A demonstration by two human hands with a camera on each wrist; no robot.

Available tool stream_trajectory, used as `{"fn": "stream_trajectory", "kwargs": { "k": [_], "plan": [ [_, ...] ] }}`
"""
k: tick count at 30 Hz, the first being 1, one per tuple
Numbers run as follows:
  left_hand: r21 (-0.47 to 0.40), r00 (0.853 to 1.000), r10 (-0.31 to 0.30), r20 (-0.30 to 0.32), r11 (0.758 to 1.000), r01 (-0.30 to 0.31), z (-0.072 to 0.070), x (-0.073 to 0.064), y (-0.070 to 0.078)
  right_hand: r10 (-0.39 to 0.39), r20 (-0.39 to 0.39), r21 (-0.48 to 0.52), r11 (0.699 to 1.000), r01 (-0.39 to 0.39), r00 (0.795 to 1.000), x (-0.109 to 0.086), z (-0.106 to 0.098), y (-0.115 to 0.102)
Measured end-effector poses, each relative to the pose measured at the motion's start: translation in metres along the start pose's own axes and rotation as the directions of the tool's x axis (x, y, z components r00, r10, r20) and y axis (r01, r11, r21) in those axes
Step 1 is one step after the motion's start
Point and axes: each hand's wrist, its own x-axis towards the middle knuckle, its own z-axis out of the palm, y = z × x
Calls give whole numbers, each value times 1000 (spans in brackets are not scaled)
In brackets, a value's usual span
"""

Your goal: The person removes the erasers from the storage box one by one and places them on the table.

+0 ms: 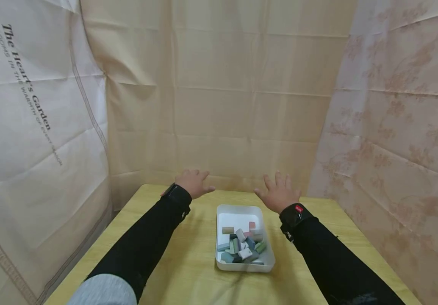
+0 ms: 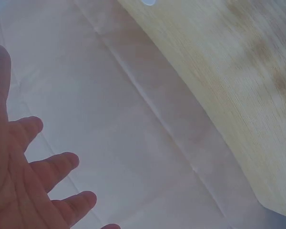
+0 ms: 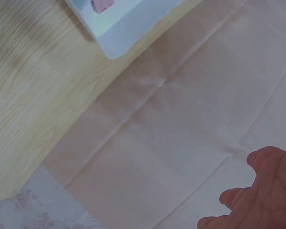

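Both hands are stretched forward over the far part of the table, fingers spread and holding nothing. My left hand (image 1: 193, 183) is beyond the tray's left side, and its palm and fingers (image 2: 55, 169) show in the left wrist view. Past the tray's far right corner is my right hand (image 1: 279, 194), its fingers (image 3: 267, 160) at the lower right of the right wrist view. Between the forearms stands a white rectangular tray (image 1: 225, 214). It holds several small blocks in grey, blue, green, pink and tan, such as a tan cylinder (image 1: 228, 230) and a white block (image 1: 245, 253).
The light wooden table (image 1: 188, 262) ends just beyond the hands. A beige curtain (image 1: 219, 106) hangs behind it, a white printed cloth (image 1: 32, 148) on the left and a floral cloth (image 1: 402, 127) on the right.
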Motion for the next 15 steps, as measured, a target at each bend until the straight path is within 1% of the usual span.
{"fn": "stream_trajectory", "kwargs": {
  "k": [2, 4, 6, 8, 9, 10, 11, 12, 14, 15],
  "plan": [
    [-10, 1000, 7, -15, 1000, -7, 1, 0, 1, 4, 7, -3, 1000, -4, 1000, 1, 1, 2],
    [-27, 1000, 11, -20, 1000, -12, -2, -2, 5, 6, 15, -2, 1000, -6, 1000, 4, 2, 6],
    [-42, 1000, 14, -21, 999, -15, -1, 1, 6, 9, 22, -8, 1000, -9, 1000, 5, 1, 8],
    [-30, 999, 32, -42, 999, -33, 2, 2, 7, 6, 26, -14, 1000, -5, 1000, 6, -2, 9],
    [-10, 998, 47, -51, 999, -48, 3, 1, 8, -2, 24, -18, 1000, 2, 1000, 4, -4, 9],
    [-12, 996, 63, -61, 998, -64, 6, -3, 10, -9, 24, -13, 1000, 9, 1000, 2, -6, 8],
    [-28, 994, 82, -69, 996, -84, 9, -10, 14, -16, 21, -9, 1000, 16, 1000, -2, -7, 8],
    [-49, 992, 103, -70, 993, -107, 13, -20, 19, -26, 15, 0, 1000, 26, 1000, -8, -7, 7],
    [-129, 988, 149, -39, 980, -153, 17, -51, 34, -52, 14, 10, 999, 52, 999, -24, -4, 4],
    [-175, 985, 175, -3, 969, -173, 19, -69, 43, -65, 25, 22, 998, 65, 998, -33, -1, 2]
  ]
}}
